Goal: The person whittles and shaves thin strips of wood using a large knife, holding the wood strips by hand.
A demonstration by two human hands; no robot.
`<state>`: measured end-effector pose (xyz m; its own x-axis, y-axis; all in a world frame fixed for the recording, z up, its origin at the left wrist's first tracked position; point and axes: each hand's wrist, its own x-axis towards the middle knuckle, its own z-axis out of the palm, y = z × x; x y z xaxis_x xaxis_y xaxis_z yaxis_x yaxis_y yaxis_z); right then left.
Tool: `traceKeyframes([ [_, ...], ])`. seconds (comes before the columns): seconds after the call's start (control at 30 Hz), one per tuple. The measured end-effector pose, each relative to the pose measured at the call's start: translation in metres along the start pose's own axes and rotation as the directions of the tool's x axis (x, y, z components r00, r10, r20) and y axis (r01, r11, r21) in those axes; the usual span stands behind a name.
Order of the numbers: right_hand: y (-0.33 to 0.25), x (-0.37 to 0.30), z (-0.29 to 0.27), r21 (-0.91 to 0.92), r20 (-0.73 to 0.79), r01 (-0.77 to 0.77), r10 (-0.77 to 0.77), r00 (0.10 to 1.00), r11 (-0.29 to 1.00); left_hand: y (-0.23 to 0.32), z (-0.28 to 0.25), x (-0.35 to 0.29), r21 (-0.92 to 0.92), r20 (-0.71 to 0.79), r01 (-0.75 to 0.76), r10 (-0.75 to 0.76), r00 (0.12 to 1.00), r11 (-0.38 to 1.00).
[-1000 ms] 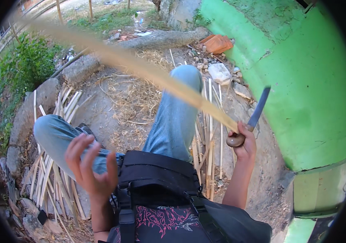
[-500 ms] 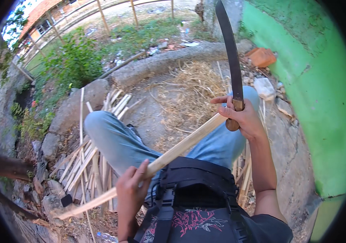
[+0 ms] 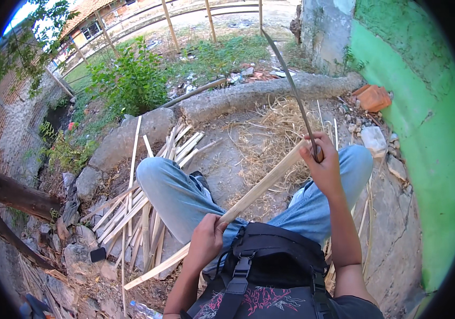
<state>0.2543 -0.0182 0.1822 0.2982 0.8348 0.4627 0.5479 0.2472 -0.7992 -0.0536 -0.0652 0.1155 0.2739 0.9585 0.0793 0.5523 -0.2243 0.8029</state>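
A long pale bamboo strip (image 3: 266, 184) slants across my lap, from low on the left up to the right. My left hand (image 3: 205, 240) is closed around its lower part, and the tail end sticks out beyond the wrist. In my right hand (image 3: 324, 164) is a machete (image 3: 293, 83), its dark curved blade pointing up and away, tilted to the left and seen nearly edge-on. The handle is mostly hidden by the fingers. The strip's upper end meets my right hand beside the base of the blade; whether the fingers also pinch it, I cannot tell.
Cut bamboo strips (image 3: 126, 215) lie piled left of my knee. Thin shavings (image 3: 278, 133) heap up ahead of my feet. A low stone kerb (image 3: 249, 94) curves beyond them. On the right stand a green wall (image 3: 414, 106), an orange brick (image 3: 373, 98) and a pale rock (image 3: 373, 139).
The machete has turned from showing its broad side to nearly edge-on, and its tip now leans left. Both hands still hold on. The whole view has shifted, with the scene lower and further right.
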Motion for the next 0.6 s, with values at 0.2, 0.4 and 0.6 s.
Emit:
traceKeyframes([
  [0.2, 0.005, 0.009, -0.003, -0.132, 0.039, -0.159, 0.166, 0.985, 0.978, -0.001, -0.007, 0.043, -0.292, 0.304, 0.167, -0.074, 0.95, 0.942],
  [0.4, 0.021, 0.016, 0.02, -0.457, 0.089, 0.102, -0.069, 0.994, 0.884, -0.014, 0.021, 0.097, -0.635, 0.378, 0.299, -0.05, 0.924, 0.713],
  [0.6, 0.078, -0.003, 0.061, -0.61, 0.292, 0.328, -0.181, 0.939, 0.722, -0.046, 0.066, 0.111, -0.641, 0.415, 0.401, -0.145, 0.898, 0.655],
])
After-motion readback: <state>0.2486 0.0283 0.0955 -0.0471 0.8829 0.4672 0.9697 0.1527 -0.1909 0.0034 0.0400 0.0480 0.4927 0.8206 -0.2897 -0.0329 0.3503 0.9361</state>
